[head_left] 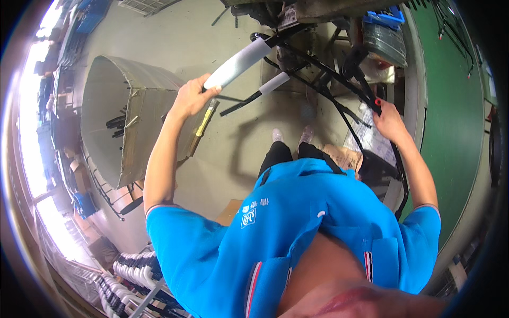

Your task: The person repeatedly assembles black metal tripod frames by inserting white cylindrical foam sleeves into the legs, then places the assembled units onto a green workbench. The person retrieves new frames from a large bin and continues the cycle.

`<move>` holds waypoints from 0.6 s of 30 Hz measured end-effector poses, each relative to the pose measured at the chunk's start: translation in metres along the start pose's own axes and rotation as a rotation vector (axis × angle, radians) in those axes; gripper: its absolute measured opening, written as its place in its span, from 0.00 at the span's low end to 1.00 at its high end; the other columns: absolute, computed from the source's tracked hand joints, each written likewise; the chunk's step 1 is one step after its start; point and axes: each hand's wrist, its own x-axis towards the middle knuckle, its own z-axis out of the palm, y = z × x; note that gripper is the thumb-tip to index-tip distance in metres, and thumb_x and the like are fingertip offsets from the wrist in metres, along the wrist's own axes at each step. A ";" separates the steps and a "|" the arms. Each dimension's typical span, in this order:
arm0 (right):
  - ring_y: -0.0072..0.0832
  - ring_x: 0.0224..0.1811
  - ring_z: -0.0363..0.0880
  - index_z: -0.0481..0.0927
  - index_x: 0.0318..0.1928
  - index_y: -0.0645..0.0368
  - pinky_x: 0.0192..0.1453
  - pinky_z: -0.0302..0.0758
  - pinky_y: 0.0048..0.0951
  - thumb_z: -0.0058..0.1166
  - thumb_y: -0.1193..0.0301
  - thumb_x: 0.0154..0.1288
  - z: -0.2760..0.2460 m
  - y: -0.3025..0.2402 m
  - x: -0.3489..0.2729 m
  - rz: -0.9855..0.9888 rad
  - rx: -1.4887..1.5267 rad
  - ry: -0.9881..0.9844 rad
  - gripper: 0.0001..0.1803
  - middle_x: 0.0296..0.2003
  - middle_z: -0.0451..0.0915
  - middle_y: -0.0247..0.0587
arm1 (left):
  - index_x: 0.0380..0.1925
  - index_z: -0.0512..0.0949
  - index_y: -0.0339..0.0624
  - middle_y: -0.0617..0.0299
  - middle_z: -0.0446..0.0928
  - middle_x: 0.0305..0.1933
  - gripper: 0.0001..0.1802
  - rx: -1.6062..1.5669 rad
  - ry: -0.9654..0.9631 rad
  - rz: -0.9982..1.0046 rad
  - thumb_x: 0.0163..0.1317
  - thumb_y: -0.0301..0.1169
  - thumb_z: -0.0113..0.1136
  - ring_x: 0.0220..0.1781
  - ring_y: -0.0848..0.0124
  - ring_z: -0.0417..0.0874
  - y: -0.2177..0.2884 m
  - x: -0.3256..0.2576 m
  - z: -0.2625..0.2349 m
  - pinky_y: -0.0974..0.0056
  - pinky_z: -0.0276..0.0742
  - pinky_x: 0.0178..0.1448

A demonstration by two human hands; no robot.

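Note:
A black tubular metal frame [331,98] stretches out in front of me, below a machine at the top of the view. One of its tubes wears a thick silver-white sleeve [238,64], and a shorter tube has a smaller pale sleeve [275,83]. My left hand [192,97] is closed around the near end of the large sleeve. On the right, my right hand [388,123] grips a black bar of the frame beside a small red ring [377,102]. Its fingertips are partly hidden behind the bar.
A big cardboard box [154,79] with several black parts inside stands at the left. The dark machine [302,11] spans the top. Beyond my right hand runs a green surface [450,116]; a blue bin [384,18] sits at the upper right. White-sleeved parts [135,270] hang lower left.

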 end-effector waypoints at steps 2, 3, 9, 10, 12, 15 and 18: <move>0.58 0.43 0.73 0.74 0.47 0.64 0.46 0.71 0.45 0.49 0.77 0.51 -0.009 -0.016 -0.001 0.092 0.049 -0.070 0.19 0.33 0.76 0.64 | 0.39 0.75 0.43 0.52 0.79 0.31 0.23 -0.064 0.016 0.075 0.56 0.52 0.55 0.37 0.56 0.80 -0.023 0.013 0.011 0.58 0.72 0.45; 0.58 0.42 0.73 0.74 0.47 0.64 0.45 0.72 0.45 0.49 0.77 0.51 -0.004 -0.009 0.000 0.052 0.038 -0.005 0.19 0.32 0.76 0.65 | 0.39 0.76 0.43 0.52 0.79 0.30 0.24 -0.103 0.038 0.124 0.56 0.52 0.55 0.37 0.56 0.80 -0.032 0.016 0.019 0.58 0.72 0.45; 0.57 0.41 0.75 0.75 0.48 0.64 0.45 0.72 0.44 0.49 0.78 0.50 -0.003 -0.036 -0.017 0.161 -0.022 0.032 0.21 0.31 0.76 0.64 | 0.40 0.77 0.42 0.52 0.80 0.36 0.25 -0.024 -0.069 0.083 0.55 0.52 0.55 0.41 0.57 0.79 -0.033 0.033 0.010 0.59 0.72 0.47; 0.57 0.41 0.75 0.75 0.48 0.64 0.45 0.72 0.44 0.49 0.78 0.50 -0.006 -0.044 -0.020 0.215 -0.023 0.002 0.21 0.31 0.76 0.64 | 0.41 0.77 0.42 0.52 0.80 0.37 0.26 -0.087 -0.104 0.091 0.56 0.53 0.55 0.42 0.57 0.79 -0.043 0.033 0.020 0.58 0.71 0.47; 0.56 0.41 0.75 0.75 0.48 0.64 0.44 0.72 0.44 0.49 0.78 0.50 0.016 -0.022 -0.028 0.020 -0.016 0.100 0.20 0.31 0.76 0.64 | 0.41 0.77 0.42 0.51 0.80 0.38 0.27 -0.207 -0.152 0.139 0.56 0.54 0.54 0.43 0.56 0.79 -0.057 0.049 0.028 0.58 0.71 0.48; 0.58 0.42 0.74 0.75 0.45 0.65 0.45 0.73 0.42 0.50 0.78 0.51 0.017 -0.036 -0.024 0.149 0.047 0.045 0.17 0.33 0.77 0.64 | 0.40 0.77 0.40 0.50 0.80 0.37 0.28 -0.102 -0.103 0.131 0.56 0.55 0.54 0.44 0.56 0.80 -0.041 0.044 0.016 0.57 0.72 0.49; 0.58 0.45 0.73 0.75 0.44 0.67 0.47 0.72 0.43 0.53 0.78 0.50 0.028 -0.023 -0.029 0.133 0.028 0.106 0.18 0.35 0.77 0.64 | 0.40 0.79 0.42 0.49 0.80 0.35 0.30 0.035 0.007 0.161 0.53 0.58 0.56 0.42 0.52 0.80 -0.029 0.034 0.005 0.55 0.74 0.46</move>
